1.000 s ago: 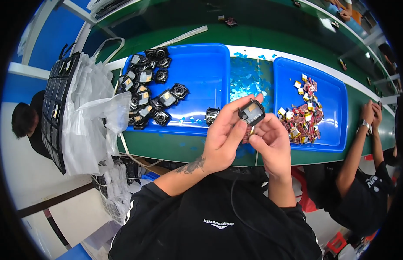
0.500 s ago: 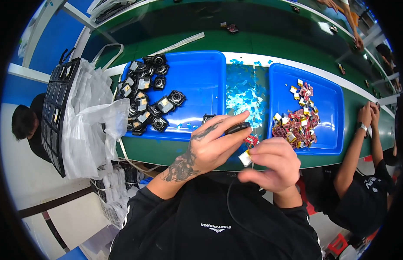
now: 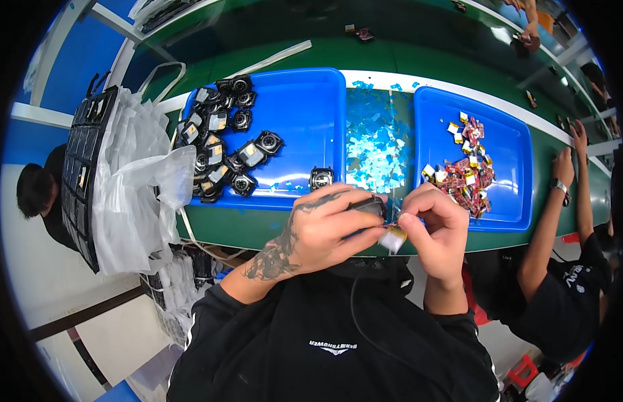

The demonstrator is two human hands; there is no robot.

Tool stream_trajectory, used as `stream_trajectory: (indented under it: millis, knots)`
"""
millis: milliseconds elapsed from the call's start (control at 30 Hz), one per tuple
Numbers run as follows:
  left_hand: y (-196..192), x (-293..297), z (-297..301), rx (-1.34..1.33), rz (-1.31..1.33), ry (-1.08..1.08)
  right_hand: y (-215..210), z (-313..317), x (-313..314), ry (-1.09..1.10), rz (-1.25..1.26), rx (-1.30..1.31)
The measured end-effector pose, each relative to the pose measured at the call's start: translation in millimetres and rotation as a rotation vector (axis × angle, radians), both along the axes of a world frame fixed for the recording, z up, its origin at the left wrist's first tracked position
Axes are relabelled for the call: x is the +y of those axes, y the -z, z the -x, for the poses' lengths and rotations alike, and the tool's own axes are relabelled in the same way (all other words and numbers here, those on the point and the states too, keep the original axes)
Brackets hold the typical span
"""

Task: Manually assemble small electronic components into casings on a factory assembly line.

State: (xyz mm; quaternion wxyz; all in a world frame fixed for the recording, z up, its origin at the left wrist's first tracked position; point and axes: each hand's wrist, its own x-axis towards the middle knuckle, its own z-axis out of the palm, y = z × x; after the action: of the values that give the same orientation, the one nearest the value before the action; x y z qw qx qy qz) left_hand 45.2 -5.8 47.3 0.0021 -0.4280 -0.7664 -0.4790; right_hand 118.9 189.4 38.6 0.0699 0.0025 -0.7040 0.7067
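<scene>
My left hand (image 3: pixel 335 218) is closed around a black watch case (image 3: pixel 370 206) at the table's near edge. Just below its fingertips hangs a small silvery-white battery (image 3: pixel 393 239) with a yellow end, slightly blurred. My right hand (image 3: pixel 437 231) pinches thumb against fingers right beside the case. A bit of blue shows at its fingertips, but what the pinch holds is too small to make out. Beyond my left hand, a single black watch case (image 3: pixel 321 178) lies in the near right corner of the left blue tray (image 3: pixel 301 127).
Several black watch cases (image 3: pixel 217 120) crowd the left tray's left side. Blue film scraps (image 3: pixel 378 151) cover the strip between trays. The right blue tray (image 3: pixel 512 187) holds a pile of red circuit boards (image 3: pixel 469 184) with batteries. A black rack (image 3: pixel 90 174) stands left; a co-worker's arms (image 3: pixel 552 208) reach in at right.
My right hand has moved up and closed in a pinch beside the watch case. The red circuit board near the battery no longer shows. My left hand uncovered the single case in the tray.
</scene>
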Motion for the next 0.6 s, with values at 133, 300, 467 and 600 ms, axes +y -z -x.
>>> stream_trajectory:
  millis: [133, 300, 467, 600]
  knots:
    - [7, -1, -7, -0.438, -0.120, -0.027, -1, -2, -4, -0.023, -0.078, 0.057]
    - [9, 2, -9, -0.589, -0.133, -0.062, -6, -3, -16, 0.062, 0.235, -0.083]
    - [11, 2, -11, -0.742, -0.193, 0.014, 6, -2, -24, 0.138, 0.156, 0.001]
    - [1, 4, -12, -0.872, -0.235, 0.061, 9, -1, -23, 0.158, 0.036, 0.030]
